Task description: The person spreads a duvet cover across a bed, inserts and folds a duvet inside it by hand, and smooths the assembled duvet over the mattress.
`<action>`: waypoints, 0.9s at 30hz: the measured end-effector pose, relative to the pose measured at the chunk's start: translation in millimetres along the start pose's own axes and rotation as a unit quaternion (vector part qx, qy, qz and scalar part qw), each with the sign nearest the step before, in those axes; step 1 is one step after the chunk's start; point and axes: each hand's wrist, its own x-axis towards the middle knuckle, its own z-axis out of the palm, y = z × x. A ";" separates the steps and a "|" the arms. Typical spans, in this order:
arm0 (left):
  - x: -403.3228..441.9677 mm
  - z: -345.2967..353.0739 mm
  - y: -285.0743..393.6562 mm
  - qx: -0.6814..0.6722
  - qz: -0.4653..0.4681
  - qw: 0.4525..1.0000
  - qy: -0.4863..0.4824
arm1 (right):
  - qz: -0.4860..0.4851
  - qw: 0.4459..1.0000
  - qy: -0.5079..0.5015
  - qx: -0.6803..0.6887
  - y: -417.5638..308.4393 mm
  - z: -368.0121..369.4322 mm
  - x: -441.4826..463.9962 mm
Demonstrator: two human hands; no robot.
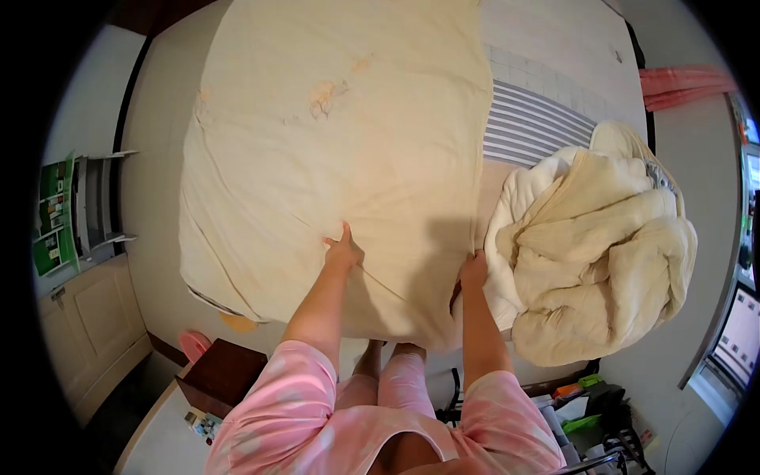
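Nearest, at the bottom, a person in pink and white clothing stands at the edge of a bed, both arms reaching forward. The hands are apart. The left hand (pixel 343 250) rests on a broad cream cloth (pixel 396 170), finger and thumb spread, the other fingers hard to make out; the right hand (pixel 473 271) is closed on the cloth's right edge. The cloth lies across the left and middle of the bed, opened out broadly and mostly flat, so the larger part looks done. What appears left is close by: creases run between the hands and down the left side, and the near edge is uneven. Just right of the right hand, a bundle of cream and white bedding (pixel 606 253) sits heaped, not spread. Farther off, right of the cloth, a grey-and-white striped piece (pixel 534 125) and pale bedding (pixel 554 39) remain uncovered.
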 end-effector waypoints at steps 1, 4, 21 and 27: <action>-0.9 -1.0 -0.8 0.002 0.000 1.000 -0.006 | 0.001 1.000 0.027 0.007 -5.1 8.2 -5.8; 11.2 -1.0 0.3 0.031 0.036 0.999 -0.016 | -0.021 0.987 -0.035 -0.158 3.0 14.2 -15.9; -4.7 -93.9 99.4 0.016 0.222 0.923 0.315 | -0.361 0.915 0.010 -0.178 -92.4 -26.9 104.6; 34.0 -149.0 226.1 0.062 0.278 0.891 0.353 | -0.408 0.879 0.041 -0.244 -203.2 -21.1 188.8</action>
